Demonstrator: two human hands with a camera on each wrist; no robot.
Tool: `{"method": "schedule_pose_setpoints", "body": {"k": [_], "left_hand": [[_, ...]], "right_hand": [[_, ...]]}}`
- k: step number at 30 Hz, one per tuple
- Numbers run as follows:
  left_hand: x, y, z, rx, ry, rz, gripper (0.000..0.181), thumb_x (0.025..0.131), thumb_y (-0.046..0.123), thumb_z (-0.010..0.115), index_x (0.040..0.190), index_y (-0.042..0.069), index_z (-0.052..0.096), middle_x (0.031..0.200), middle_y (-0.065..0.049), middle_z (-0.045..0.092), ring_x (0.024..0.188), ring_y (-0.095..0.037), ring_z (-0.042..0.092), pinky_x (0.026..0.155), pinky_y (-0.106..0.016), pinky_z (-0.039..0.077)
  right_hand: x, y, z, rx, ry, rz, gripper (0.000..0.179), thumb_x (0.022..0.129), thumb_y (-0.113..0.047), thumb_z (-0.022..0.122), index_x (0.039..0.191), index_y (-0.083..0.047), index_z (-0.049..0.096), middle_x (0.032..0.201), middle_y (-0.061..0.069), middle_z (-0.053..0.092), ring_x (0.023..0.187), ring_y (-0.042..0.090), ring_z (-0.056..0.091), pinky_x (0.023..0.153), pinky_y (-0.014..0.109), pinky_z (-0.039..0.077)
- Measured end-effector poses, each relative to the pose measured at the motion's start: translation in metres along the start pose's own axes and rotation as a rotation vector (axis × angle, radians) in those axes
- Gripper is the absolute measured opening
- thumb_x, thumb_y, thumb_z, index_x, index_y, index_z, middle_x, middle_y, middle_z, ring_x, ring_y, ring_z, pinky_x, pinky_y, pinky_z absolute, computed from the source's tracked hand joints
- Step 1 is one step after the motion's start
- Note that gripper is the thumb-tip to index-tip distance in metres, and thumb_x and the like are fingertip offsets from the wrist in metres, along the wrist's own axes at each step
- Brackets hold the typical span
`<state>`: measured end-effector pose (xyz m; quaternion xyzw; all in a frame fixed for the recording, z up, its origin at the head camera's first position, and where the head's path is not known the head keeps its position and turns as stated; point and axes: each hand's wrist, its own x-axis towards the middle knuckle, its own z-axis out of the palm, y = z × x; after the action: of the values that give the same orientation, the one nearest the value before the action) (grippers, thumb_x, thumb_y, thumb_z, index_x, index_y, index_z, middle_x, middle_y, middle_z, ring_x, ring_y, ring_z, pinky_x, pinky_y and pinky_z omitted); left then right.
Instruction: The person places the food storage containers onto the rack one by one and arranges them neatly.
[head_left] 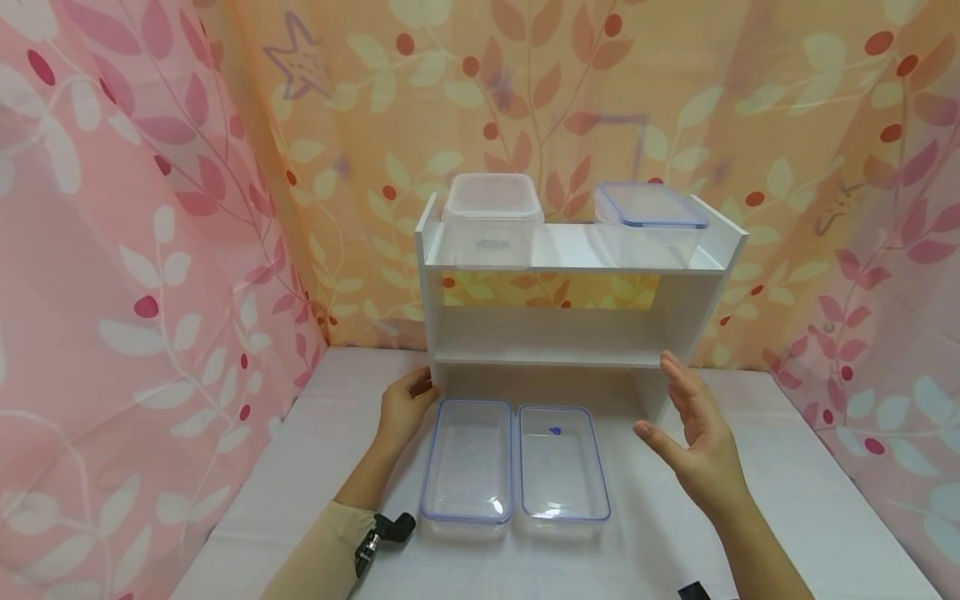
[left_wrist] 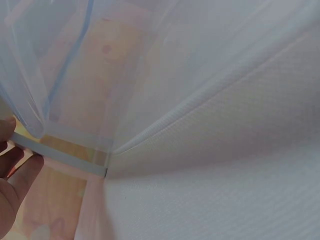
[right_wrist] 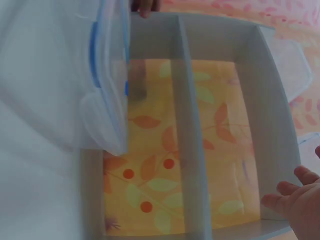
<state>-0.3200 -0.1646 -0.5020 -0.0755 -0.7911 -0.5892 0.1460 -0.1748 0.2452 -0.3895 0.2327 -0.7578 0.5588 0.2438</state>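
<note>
A white two-tier shelf rack (head_left: 551, 337) stands at the back of the table. My left hand (head_left: 405, 407) grips the lower front edge of its left side panel; in the left wrist view the fingers (left_wrist: 26, 175) and thumb lie on either side of the panel. To the right of the rack, my right hand (head_left: 697, 442) is raised with fingers spread and nothing in it. Two clear lidded containers lie side by side in front: a left container (head_left: 468, 467) and a right container (head_left: 564, 467), both with blue-rimmed lids.
On the rack's top stand a clear container with a whitish lid (head_left: 491, 221) at left and a blue-rimmed container (head_left: 652, 221) at right. A white cloth (head_left: 300, 517) covers the table. Patterned curtains (head_left: 165, 333) surround it on the back and sides.
</note>
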Motion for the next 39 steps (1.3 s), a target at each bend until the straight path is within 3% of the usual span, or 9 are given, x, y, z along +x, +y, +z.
{"method": "schedule_pose_setpoints", "body": {"k": [10, 25, 31, 35, 39], "left_hand": [[-0.001, -0.001, 0.000, 0.008, 0.016, -0.014, 0.042, 0.091, 0.010, 0.078, 0.131, 0.001, 0.068, 0.127, -0.016, 0.071, 0.115, -0.033, 0.070, 0.092, -0.039, 0.060], [-0.002, -0.002, 0.000, -0.021, 0.005, -0.003, 0.044, 0.091, 0.010, 0.078, 0.132, -0.002, 0.066, 0.130, -0.022, 0.068, 0.117, -0.034, 0.069, 0.093, -0.039, 0.059], [-0.002, 0.000, 0.000, -0.022, 0.018, -0.004, 0.042, 0.091, 0.010, 0.079, 0.131, 0.001, 0.069, 0.128, -0.020, 0.070, 0.115, -0.033, 0.070, 0.091, -0.036, 0.060], [-0.001, 0.001, 0.001, -0.019, 0.021, 0.004, 0.043, 0.090, 0.008, 0.078, 0.131, -0.001, 0.068, 0.128, -0.022, 0.069, 0.115, -0.035, 0.070, 0.091, -0.037, 0.060], [-0.001, 0.001, 0.002, -0.007, 0.021, 0.007, 0.044, 0.090, 0.009, 0.079, 0.132, -0.002, 0.067, 0.128, -0.023, 0.069, 0.115, -0.037, 0.069, 0.091, -0.038, 0.060]], "right_hand": [[-0.031, 0.029, 0.022, -0.077, -0.111, 0.104, 0.097, 0.084, 0.005, 0.080, 0.162, -0.021, 0.029, 0.169, 0.007, 0.022, 0.154, 0.004, 0.022, 0.116, 0.008, 0.024], [-0.065, 0.066, 0.037, -0.106, -0.189, 0.165, 0.103, 0.082, -0.008, 0.086, 0.164, -0.026, 0.024, 0.170, 0.009, 0.020, 0.153, -0.003, 0.019, 0.115, 0.004, 0.020], [-0.072, 0.077, 0.040, -0.109, -0.230, 0.192, 0.108, 0.080, -0.012, 0.088, 0.164, -0.026, 0.021, 0.171, 0.010, 0.015, 0.151, -0.008, 0.016, 0.113, 0.002, 0.018], [-0.076, 0.081, 0.041, -0.096, -0.237, 0.213, 0.110, 0.080, -0.012, 0.088, 0.164, -0.027, 0.019, 0.172, 0.004, 0.012, 0.154, 0.000, 0.013, 0.113, 0.002, 0.016], [-0.081, 0.085, 0.041, -0.094, -0.250, 0.257, 0.113, 0.079, -0.015, 0.089, 0.165, -0.030, 0.017, 0.173, 0.003, 0.009, 0.156, 0.029, 0.015, 0.111, 0.001, 0.017]]}}
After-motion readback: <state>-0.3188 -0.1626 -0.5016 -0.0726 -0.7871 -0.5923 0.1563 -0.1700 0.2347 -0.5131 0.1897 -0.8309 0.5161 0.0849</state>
